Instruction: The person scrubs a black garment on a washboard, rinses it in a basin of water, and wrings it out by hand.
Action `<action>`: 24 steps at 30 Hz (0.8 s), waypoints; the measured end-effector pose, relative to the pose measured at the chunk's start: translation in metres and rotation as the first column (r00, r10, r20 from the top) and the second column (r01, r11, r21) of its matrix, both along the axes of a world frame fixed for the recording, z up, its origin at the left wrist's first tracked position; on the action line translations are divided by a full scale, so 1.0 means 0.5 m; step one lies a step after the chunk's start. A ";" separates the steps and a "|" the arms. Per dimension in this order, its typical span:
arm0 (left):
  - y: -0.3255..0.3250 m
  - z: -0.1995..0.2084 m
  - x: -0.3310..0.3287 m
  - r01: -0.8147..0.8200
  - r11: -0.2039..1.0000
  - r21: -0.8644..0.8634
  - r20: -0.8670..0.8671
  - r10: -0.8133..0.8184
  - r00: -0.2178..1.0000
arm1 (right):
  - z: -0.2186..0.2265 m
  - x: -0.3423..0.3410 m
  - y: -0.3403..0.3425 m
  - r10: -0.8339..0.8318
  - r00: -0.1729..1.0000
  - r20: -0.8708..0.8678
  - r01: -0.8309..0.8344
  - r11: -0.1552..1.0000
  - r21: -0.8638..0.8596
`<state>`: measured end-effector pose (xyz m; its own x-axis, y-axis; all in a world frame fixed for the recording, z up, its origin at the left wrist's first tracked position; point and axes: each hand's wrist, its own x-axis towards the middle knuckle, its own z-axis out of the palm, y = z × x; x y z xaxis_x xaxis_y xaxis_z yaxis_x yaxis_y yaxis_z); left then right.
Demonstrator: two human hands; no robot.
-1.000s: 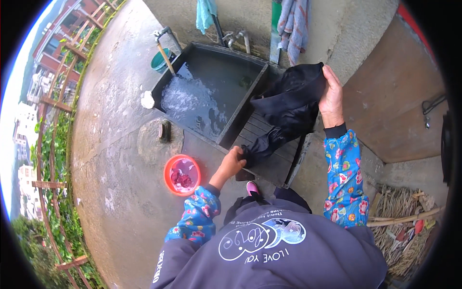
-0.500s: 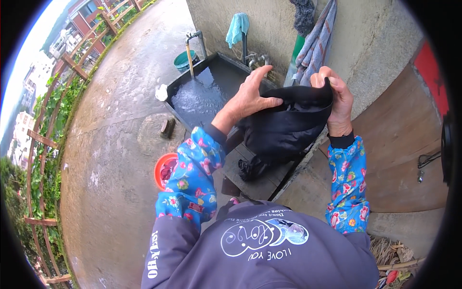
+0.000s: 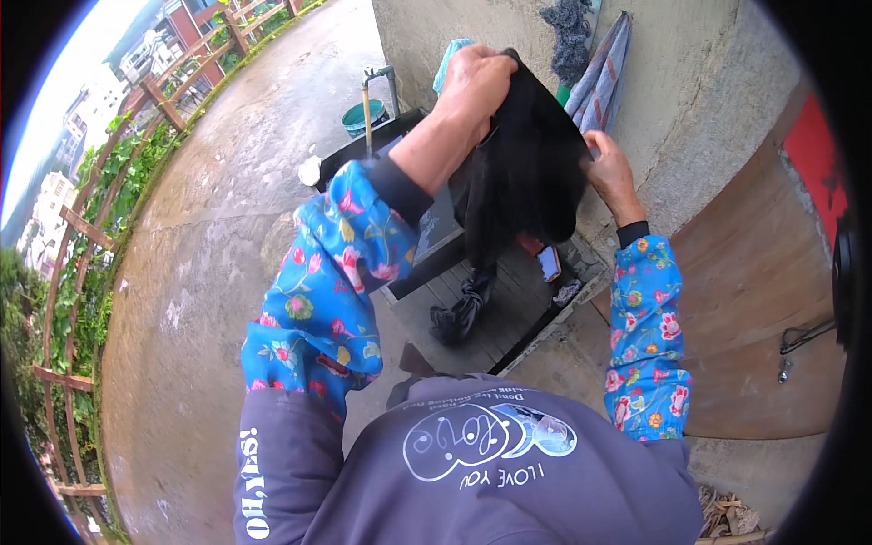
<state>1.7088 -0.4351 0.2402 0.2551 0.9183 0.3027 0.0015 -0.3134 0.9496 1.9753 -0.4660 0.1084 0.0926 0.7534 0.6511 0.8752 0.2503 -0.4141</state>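
Note:
A black garment (image 3: 536, 154) hangs stretched between my two raised hands. My left hand (image 3: 479, 82), higher up and to the left, is closed on its top edge. Lower on the right, my right hand (image 3: 615, 177) pinches the garment's other side. Its bunched lower end (image 3: 463, 304) trails onto the slatted grey washing surface (image 3: 504, 327). Beside the hanging cloth, a small block with a white face and orange-brown edge (image 3: 549, 263) lies there. The garment and my left arm hide much of the dark water basin (image 3: 350, 156).
A pipe tap (image 3: 367, 100) stands at the basin's far left, near a teal bucket (image 3: 363, 116). A turquoise cloth (image 3: 449, 65), a fuzzy dark cloth (image 3: 568, 41) and a striped towel (image 3: 601, 82) hang by the wall. A wooden panel (image 3: 745, 291) stands right; a fence (image 3: 163, 102) runs left.
My left hand has risen and moved away, lifting the garment into a hanging spread. My right hand has dropped slightly. The block on the washing surface has come into view.

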 end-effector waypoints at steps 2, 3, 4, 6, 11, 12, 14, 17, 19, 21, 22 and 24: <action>0.024 0.035 0.012 -0.046 0.998 0.042 0.013 0.045 0.999 | -0.023 0.006 0.000 -0.075 0.974 -0.213 0.007 0.953 -0.303; 0.035 0.045 0.015 -0.161 0.987 -0.004 0.131 0.160 0.978 | -0.061 0.014 -0.005 -0.055 0.976 -0.209 -0.021 0.939 -0.344; 0.042 0.075 -0.009 -0.292 0.955 -0.044 0.227 0.295 0.928 | -0.085 -0.012 -0.008 -0.007 0.974 -0.226 -0.079 0.925 -0.371; 0.074 0.070 -0.026 -0.278 0.950 -0.139 0.296 0.308 0.904 | -0.114 -0.050 -0.059 -0.153 0.835 -0.528 -0.217 0.792 -0.571; 0.068 0.075 -0.089 -0.349 0.902 0.254 0.019 0.356 0.934 | -0.023 -0.049 0.010 0.014 0.683 -0.731 -0.355 0.880 -0.315; 0.076 0.076 -0.107 -0.316 0.922 0.223 0.059 0.311 0.949 | -0.001 -0.017 0.032 0.046 0.564 -0.824 -0.360 0.912 -0.195; 0.104 0.086 -0.155 -0.253 0.952 0.171 0.148 0.229 0.962 | 0.109 0.037 0.051 0.161 0.398 -0.903 -0.415 0.910 -0.020; 0.207 0.095 -0.259 -0.209 0.978 -0.010 0.155 0.208 0.966 | 0.302 0.052 0.082 0.291 0.324 -0.900 -0.445 0.886 0.126; 0.171 0.121 -0.269 -0.267 0.962 -0.056 0.151 0.272 0.950 | 0.411 0.041 0.067 0.338 0.422 -0.841 -0.433 0.890 0.140; 0.092 0.173 -0.310 -0.305 0.952 0.001 0.163 0.301 0.940 | 0.489 -0.034 0.059 0.426 0.412 -0.805 -0.468 0.857 0.214; 0.074 0.175 -0.316 -0.331 0.944 0.009 0.191 0.323 0.927 | 0.515 -0.070 0.053 0.440 0.422 -0.793 -0.455 0.859 0.235; 0.083 0.199 -0.354 -0.265 0.964 -0.007 0.306 0.254 0.917 | 0.588 -0.072 0.066 0.515 0.435 -0.739 -0.480 0.827 0.294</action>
